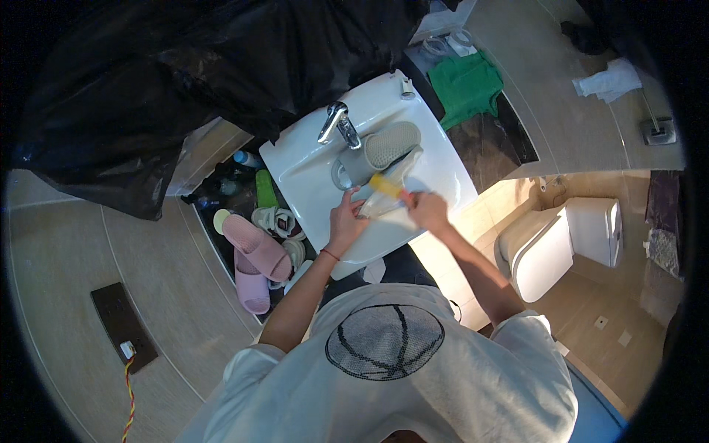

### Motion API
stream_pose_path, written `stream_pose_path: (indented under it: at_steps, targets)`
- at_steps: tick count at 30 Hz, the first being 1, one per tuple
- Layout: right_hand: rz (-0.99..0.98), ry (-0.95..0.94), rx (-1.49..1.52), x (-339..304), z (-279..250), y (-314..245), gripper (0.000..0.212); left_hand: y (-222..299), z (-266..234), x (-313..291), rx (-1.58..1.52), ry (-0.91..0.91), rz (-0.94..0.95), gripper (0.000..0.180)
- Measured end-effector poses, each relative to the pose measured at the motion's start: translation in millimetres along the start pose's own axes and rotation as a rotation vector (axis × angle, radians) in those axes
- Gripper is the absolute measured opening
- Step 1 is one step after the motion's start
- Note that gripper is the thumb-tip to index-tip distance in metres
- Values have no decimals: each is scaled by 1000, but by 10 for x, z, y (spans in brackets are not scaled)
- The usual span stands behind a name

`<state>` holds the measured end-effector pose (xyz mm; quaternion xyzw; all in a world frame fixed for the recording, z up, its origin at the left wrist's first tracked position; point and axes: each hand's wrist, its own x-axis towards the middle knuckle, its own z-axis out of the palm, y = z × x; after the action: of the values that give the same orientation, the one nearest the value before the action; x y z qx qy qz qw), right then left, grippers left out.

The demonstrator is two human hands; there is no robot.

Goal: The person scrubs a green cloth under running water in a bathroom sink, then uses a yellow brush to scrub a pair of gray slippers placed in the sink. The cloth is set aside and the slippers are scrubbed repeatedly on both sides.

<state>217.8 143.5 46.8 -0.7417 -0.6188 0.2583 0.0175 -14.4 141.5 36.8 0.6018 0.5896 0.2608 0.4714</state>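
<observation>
White shoe (401,170) lies aslant in the washbasin (304,199), toward its front edge, just beside a grey slipper (394,144). The left hand (346,224) has its fingers on the shoe's near end; their grip is unclear. The right hand (428,212), blurred, has its fingers closed around a yellow brush (385,186) over the shoe.

Bathroom: white rectangular ceramic sink (447,173), curved chrome tap (337,114) near its far edge; white lidded toilet (546,258); beige tiled walls (151,244).
</observation>
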Motion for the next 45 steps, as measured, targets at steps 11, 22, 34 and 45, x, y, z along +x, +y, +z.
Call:
stream_pose_path:
  at_steps: [11,22,34,45]
  targets:
    - [49,-10,-76,263,13,246,57,59,-4,42,34,23,-23,73]
    - [297,218,383,598,-560,1020,60,723,391,596,473,107,397,46]
    - [250,249,781,22,-770,968,55,1341,693,951,497,43,381,26]
    - [101,320,374,-190,-1359,220,48,1273,354,437,137,223,395,24]
